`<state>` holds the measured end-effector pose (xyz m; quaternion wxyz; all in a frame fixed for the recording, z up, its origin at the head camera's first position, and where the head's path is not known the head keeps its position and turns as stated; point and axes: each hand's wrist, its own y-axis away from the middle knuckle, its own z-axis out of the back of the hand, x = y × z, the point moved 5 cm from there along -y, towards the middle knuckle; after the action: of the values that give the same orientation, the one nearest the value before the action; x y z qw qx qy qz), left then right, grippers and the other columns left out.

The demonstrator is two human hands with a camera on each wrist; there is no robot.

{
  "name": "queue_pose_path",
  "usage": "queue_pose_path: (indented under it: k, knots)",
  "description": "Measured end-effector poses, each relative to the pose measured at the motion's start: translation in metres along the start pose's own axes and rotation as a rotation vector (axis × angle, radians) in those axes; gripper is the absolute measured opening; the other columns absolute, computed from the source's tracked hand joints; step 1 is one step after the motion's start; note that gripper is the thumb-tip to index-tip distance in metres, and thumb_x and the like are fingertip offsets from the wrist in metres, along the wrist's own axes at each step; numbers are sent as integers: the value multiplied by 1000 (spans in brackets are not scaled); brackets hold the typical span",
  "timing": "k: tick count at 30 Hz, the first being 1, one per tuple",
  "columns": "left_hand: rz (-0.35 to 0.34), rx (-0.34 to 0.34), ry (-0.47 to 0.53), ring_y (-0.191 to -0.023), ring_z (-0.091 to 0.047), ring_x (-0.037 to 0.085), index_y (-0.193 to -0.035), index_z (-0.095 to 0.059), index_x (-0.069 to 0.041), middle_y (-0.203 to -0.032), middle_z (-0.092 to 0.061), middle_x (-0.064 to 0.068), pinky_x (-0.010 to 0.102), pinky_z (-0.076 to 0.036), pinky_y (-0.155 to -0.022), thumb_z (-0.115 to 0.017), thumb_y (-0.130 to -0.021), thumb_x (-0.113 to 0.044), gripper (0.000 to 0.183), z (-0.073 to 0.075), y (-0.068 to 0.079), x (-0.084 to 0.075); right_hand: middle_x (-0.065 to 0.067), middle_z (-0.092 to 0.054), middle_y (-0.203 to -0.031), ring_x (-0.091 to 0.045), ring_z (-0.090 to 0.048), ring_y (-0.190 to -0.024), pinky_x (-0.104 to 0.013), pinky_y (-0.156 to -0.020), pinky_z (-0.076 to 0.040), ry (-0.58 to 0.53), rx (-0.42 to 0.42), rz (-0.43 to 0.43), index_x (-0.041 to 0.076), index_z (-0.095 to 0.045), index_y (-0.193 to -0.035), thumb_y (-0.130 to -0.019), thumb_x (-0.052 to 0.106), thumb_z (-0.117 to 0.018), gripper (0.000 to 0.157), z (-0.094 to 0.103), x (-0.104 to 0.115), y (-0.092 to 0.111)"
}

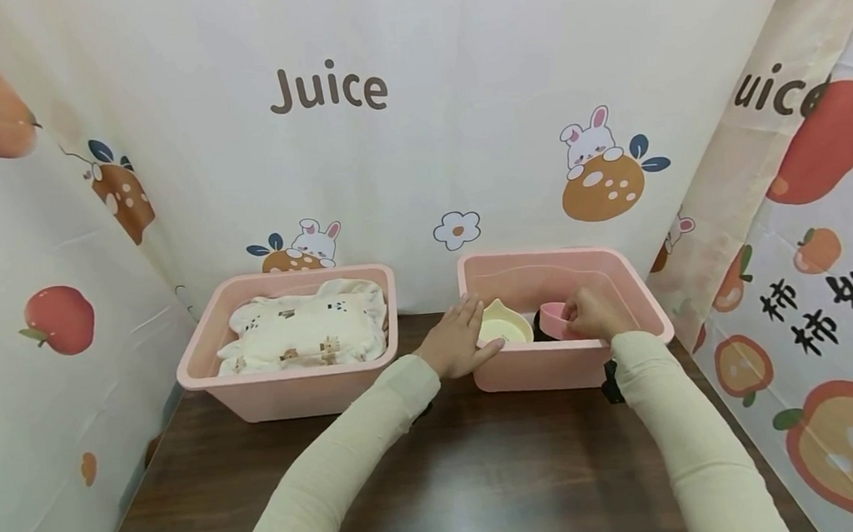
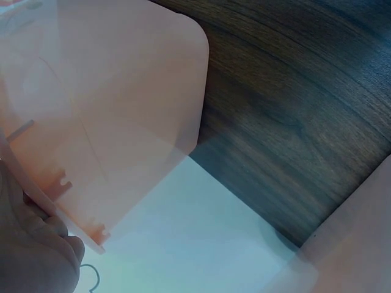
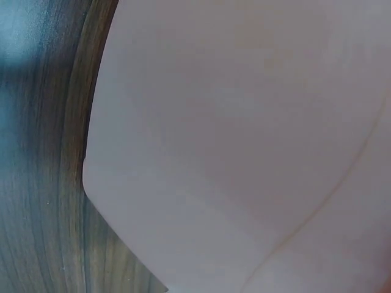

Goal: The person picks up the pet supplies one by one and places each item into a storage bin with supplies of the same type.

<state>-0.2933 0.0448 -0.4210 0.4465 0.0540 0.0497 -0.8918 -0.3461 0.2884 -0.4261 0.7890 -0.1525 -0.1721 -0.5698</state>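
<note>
In the head view, my right hand (image 1: 597, 313) reaches into the right pink bin (image 1: 540, 367) and pinches the edge of a round pink dish (image 1: 554, 321). Something dark shows beside and below that dish, too covered to name. A pale yellow bowl (image 1: 505, 325) with a pointed edge sits in the same bin, to the left of the pink dish. My left hand (image 1: 458, 339) rests on the bin's left rim, fingers extended and thumb spread. The left wrist view shows that hand (image 2: 36, 244) at the rim, beside the bin's outer wall (image 2: 122, 110). Only the bin's outer wall (image 3: 220, 146) fills the right wrist view.
On the left stands another pink bin (image 1: 293, 385) holding a white cushion-like cloth item (image 1: 296, 330) with small animal prints. Both bins stand on a dark wooden table (image 1: 473, 471). Printed curtains (image 1: 404, 176) hang behind and at both sides.
</note>
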Motion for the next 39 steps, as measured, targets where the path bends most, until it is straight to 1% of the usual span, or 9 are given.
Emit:
queue_pose_path:
  k: [7,12,14,18,21,27,31,34,39]
  knots:
    - [10,18,-11,-148,-6,27,-151,-17,1,-160,-9,13,36,-13,-119,-26,-98,-60,81,4,2,-2,-6,-66,-62,-19,-55,-49,-29,-44,-45,-34,36,-57,2,-75,-76,-71,-4,-71,9,-3,-3,-2]
    - [4,13,-6,-148,-8,28,-151,-19,1,-160,-12,15,38,-16,-118,-27,-98,-60,81,4,2,-3,-6,-66,-64,-20,-56,-52,-30,-46,-46,-23,35,-67,4,-75,-76,-70,-3,-71,9,-5,-5,-3]
    - [2,14,-7,-148,-9,28,-151,-19,2,-159,-13,16,38,-16,-118,-27,-98,-59,81,4,2,-3,-6,-68,-68,-21,-57,-55,-30,-47,-47,-40,41,-84,4,-75,-77,-71,-2,-72,9,-5,-5,-3]
    - [3,15,-16,-148,-8,28,-151,-19,1,-160,-13,15,37,-15,-118,-26,-98,-59,81,3,1,-2,-7,-67,-69,-21,-57,-60,-30,-52,-49,-41,48,-68,1,-74,-78,-71,-1,-75,7,-6,-6,-4]
    - [6,12,-18,-148,-7,27,-151,-18,1,-160,-11,15,37,-14,-119,-26,-98,-59,81,2,0,-1,-7,-65,-67,-20,-55,-61,-29,-55,-47,-17,46,-31,-3,-71,-77,-70,-1,-76,8,-7,-7,-7]
    - [10,13,-16,-148,-6,27,-151,-17,1,-160,-10,14,38,-14,-119,-27,-98,-60,81,2,0,0,-7,-64,-69,-20,-55,-61,-29,-53,-48,-65,96,-65,-2,-71,-80,-72,-2,-73,8,-11,-10,-10]
    - [12,18,-26,-148,-5,27,-152,-16,1,-160,-8,14,38,-13,-119,-25,-98,-60,81,0,-1,1,-6,-63,-66,-19,-54,-57,-29,-51,-46,-15,112,-17,-2,-71,-77,-72,-2,-71,5,-11,-7,-11]
    - [14,21,-26,-148,-5,27,-152,-16,0,-160,-9,14,37,-13,-119,-25,-98,-60,81,0,-2,0,-4,-60,-60,-18,-52,-54,-29,-49,-43,57,94,26,0,-70,-72,-72,-2,-71,2,-10,-5,-12]
    - [11,15,-28,-148,-6,27,-151,-17,1,-160,-11,15,38,-14,-119,-26,-98,-60,81,0,-2,0,-2,-59,-59,-19,-53,-53,-27,-47,-45,94,96,-21,6,-71,-72,-73,2,-73,4,-13,-5,-12]
